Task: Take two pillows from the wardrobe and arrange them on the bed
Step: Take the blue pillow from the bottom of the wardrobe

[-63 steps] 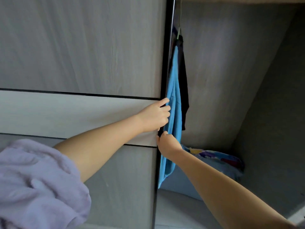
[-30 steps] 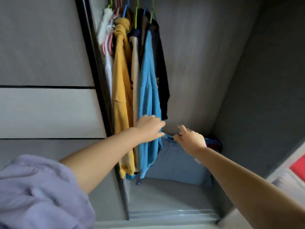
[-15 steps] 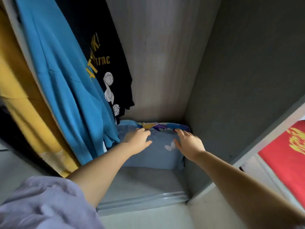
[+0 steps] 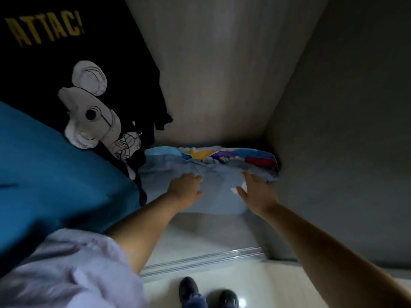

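Observation:
A light blue pillow (image 4: 219,194) lies on the wardrobe floor, pushed into the back right corner. Behind it shows a second pillow with a colourful patchwork cover (image 4: 224,154), mostly hidden. My left hand (image 4: 185,188) rests on the left part of the blue pillow, fingers spread flat. My right hand (image 4: 255,192) lies on its right part, fingers apart, partly covering a white butterfly print. Neither hand has closed on the fabric.
A black printed T-shirt (image 4: 84,90) and a blue garment (image 4: 51,174) hang close on the left, touching my left arm. The wardrobe's grey side wall (image 4: 344,130) stands at right. A metal sliding-door track (image 4: 200,261) crosses the threshold; my shoes (image 4: 206,294) stand on pale floor.
After sliding the wardrobe door open, I have leaned lower into it. Both hands have gone down past the hanging clothes onto the blue pillow.

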The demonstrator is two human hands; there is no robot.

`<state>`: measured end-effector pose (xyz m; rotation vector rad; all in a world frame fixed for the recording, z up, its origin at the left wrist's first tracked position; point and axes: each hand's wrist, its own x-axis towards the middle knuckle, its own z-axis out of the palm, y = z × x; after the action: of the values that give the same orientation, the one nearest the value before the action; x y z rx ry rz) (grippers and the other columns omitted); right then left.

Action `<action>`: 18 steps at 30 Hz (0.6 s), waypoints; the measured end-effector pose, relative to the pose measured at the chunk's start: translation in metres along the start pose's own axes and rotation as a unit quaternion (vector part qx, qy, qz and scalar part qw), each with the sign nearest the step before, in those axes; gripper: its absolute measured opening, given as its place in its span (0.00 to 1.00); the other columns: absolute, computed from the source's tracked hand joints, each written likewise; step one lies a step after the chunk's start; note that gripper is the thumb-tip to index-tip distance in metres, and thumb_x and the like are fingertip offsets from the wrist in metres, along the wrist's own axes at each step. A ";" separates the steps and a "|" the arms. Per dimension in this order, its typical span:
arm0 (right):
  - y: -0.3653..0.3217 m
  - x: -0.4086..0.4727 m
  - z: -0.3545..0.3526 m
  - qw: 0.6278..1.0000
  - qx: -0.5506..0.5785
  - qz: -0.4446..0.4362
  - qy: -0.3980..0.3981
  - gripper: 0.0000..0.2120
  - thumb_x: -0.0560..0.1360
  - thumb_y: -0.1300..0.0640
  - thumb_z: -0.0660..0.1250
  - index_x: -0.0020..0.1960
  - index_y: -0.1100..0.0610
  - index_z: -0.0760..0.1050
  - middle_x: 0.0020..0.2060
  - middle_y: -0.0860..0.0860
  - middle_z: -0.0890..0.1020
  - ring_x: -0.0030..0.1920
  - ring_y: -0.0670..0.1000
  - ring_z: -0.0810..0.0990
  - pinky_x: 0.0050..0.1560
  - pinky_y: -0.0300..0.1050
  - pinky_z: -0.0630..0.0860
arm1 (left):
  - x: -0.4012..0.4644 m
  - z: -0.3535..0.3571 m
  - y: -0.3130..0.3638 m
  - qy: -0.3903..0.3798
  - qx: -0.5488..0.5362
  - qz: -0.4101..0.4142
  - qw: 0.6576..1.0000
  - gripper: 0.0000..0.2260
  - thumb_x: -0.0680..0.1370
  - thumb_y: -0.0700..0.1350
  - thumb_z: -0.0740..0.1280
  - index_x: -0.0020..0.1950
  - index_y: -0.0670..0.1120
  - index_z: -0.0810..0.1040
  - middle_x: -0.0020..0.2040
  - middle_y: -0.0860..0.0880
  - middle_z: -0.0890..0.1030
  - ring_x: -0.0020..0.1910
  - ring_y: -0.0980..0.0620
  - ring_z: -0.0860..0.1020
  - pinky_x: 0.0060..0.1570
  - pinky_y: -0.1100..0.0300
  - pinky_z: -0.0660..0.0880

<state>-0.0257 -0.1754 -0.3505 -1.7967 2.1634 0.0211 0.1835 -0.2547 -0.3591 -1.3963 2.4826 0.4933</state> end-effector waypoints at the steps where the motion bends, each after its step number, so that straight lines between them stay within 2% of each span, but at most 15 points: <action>1: 0.005 0.016 0.015 1.000 -0.003 0.001 -0.008 0.27 0.80 0.45 0.57 0.74 0.56 0.59 0.69 0.57 0.71 0.65 0.57 0.73 0.60 0.50 0.72 | 0.017 0.012 -0.006 0.000 0.010 0.002 1.000 0.21 0.78 0.52 0.62 0.69 0.45 0.68 0.67 0.43 0.72 0.65 0.43 0.71 0.60 0.48 0.73; 3: 0.014 0.054 0.049 0.999 -0.021 -0.008 -0.028 0.28 0.79 0.44 0.57 0.75 0.56 0.57 0.70 0.56 0.69 0.66 0.56 0.72 0.62 0.49 0.70 | 0.054 0.038 -0.020 0.008 0.035 0.002 0.999 0.21 0.78 0.52 0.62 0.69 0.46 0.67 0.67 0.43 0.72 0.66 0.43 0.70 0.61 0.49 0.72; 6: 0.025 0.116 0.105 0.996 -0.061 -0.042 -0.052 0.31 0.79 0.43 0.56 0.76 0.56 0.53 0.73 0.55 0.64 0.72 0.54 0.64 0.70 0.50 0.62 | 0.111 0.078 -0.046 0.048 0.070 0.004 0.996 0.23 0.76 0.50 0.65 0.70 0.45 0.67 0.68 0.43 0.71 0.67 0.43 0.70 0.62 0.50 0.70; 9: 0.029 0.173 0.150 0.991 -0.100 -0.078 -0.048 0.36 0.78 0.42 0.57 0.77 0.56 0.47 0.76 0.55 0.57 0.76 0.54 0.55 0.74 0.55 0.52 | 0.150 0.114 -0.077 0.127 0.102 -0.020 0.986 0.23 0.70 0.45 0.73 0.64 0.42 0.73 0.58 0.42 0.78 0.55 0.42 0.78 0.55 0.51 0.74; 10: 0.028 0.189 0.161 0.989 -0.108 -0.092 -0.041 0.38 0.77 0.41 0.58 0.77 0.57 0.46 0.77 0.56 0.55 0.76 0.54 0.54 0.75 0.56 0.50 | 0.158 0.126 -0.088 0.139 0.115 -0.035 0.983 0.25 0.70 0.46 0.73 0.64 0.41 0.73 0.58 0.40 0.78 0.56 0.41 0.77 0.57 0.49 0.73; 13: 0.029 0.228 0.190 0.987 -0.106 -0.102 -0.063 0.46 0.73 0.35 0.62 0.77 0.59 0.45 0.76 0.57 0.55 0.76 0.57 0.54 0.74 0.57 0.49 | 0.174 0.159 -0.122 0.101 0.133 -0.115 0.979 0.41 0.69 0.55 0.73 0.73 0.37 0.61 0.68 0.35 0.70 0.67 0.38 0.70 0.69 0.44 0.62; 15: 0.030 0.241 0.210 0.988 -0.086 -0.079 -0.097 0.52 0.69 0.31 0.64 0.77 0.60 0.43 0.75 0.59 0.59 0.74 0.59 0.58 0.74 0.56 0.52 | 0.178 0.178 -0.139 0.070 0.147 -0.154 0.975 0.47 0.67 0.60 0.73 0.75 0.37 0.56 0.69 0.36 0.70 0.67 0.39 0.70 0.70 0.43 0.60; 18: 0.033 0.241 0.237 0.990 -0.084 -0.072 -0.089 0.55 0.65 0.30 0.67 0.77 0.59 0.45 0.72 0.59 0.65 0.71 0.60 0.64 0.73 0.55 0.55 | 0.182 0.202 -0.148 0.036 0.182 -0.141 0.972 0.48 0.66 0.62 0.72 0.75 0.40 0.55 0.66 0.40 0.74 0.64 0.43 0.72 0.72 0.42 0.56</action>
<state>-0.0369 -0.3474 -0.6437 -1.9571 1.9538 0.3282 0.2283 -0.3853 -0.6365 -1.5902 2.2232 -0.0712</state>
